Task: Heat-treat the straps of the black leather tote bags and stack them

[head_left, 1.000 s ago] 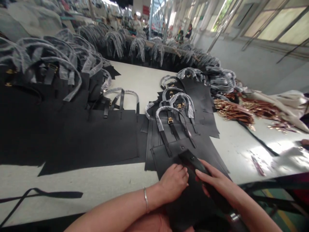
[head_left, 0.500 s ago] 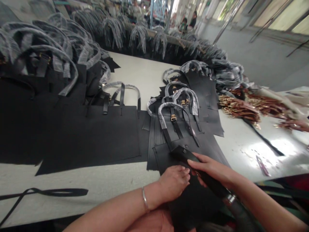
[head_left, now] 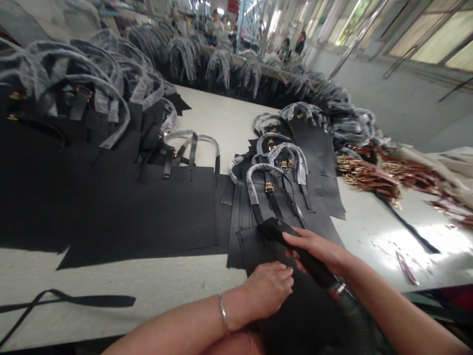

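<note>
My right hand (head_left: 314, 249) is wrapped round a black hand-held tool (head_left: 308, 259) with a metal collar and a ribbed hose at its lower end. The tool's wide head lies over the top edge of a black bag panel (head_left: 251, 249), close to the base of a plastic-wrapped handle (head_left: 252, 190). My left hand (head_left: 269, 288), wearing a bracelet, rests on the panel just below the tool with its fingers curled together; what they hold, if anything, is hidden. Past the tool lie more black panels with wrapped handles and a gold buckle (head_left: 269, 187).
Wide black panels (head_left: 158, 212) with wrapped handles cover the left of the white table (head_left: 221, 103). A black strap (head_left: 99, 301) lies at the front left. Brown straps with gold clasps (head_left: 369, 177) and a small cutter (head_left: 406, 268) are at right. People are visible far back.
The tool and my right hand have shifted slightly up and left across the panel, away from my left hand. My left hand stays nearly in place. The camera view has moved a little.
</note>
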Available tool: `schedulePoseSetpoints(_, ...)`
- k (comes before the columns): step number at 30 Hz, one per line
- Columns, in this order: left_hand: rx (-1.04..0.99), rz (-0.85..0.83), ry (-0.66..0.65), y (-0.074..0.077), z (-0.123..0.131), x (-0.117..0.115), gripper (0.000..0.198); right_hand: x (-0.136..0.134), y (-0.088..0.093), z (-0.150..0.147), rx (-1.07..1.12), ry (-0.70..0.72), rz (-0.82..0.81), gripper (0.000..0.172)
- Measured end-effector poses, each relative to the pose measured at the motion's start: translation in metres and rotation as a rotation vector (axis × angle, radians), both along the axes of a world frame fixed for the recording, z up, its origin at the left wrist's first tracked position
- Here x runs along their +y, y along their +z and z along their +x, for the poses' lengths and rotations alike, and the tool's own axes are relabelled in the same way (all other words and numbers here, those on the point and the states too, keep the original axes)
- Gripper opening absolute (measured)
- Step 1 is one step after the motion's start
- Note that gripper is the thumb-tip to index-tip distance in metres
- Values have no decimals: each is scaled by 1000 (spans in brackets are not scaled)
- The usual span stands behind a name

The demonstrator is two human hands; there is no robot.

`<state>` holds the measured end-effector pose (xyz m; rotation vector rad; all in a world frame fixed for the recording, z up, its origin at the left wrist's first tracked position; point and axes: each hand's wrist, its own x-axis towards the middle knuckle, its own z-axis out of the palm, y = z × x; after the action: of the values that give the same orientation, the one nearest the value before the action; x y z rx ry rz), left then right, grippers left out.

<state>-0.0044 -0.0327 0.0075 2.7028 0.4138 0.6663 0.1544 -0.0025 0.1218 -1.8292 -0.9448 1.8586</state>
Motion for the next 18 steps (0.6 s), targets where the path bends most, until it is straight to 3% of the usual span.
schedulePoseSetpoints(6,-20,22,-17,-3,1,2,21,-7,-1,0,-20,28,12,35)
schedulePoseSetpoints(10,-15,-33,-9,-2,0,0,17,4,1,-5,-157,-64,212,36)
schedulePoseSetpoints(13,-16,-102,-5,1,-4,4,15,-2,8,3,-218,-130,325,40)
schedulePoseSetpoints(15,-30,-142,44,4,-8,15,16,-17,13,10,-225,-128,308,45)
schedulePoseSetpoints(18,-15,-151,258,7,-14,45,18,-48,11,15,-232,-148,241,59)
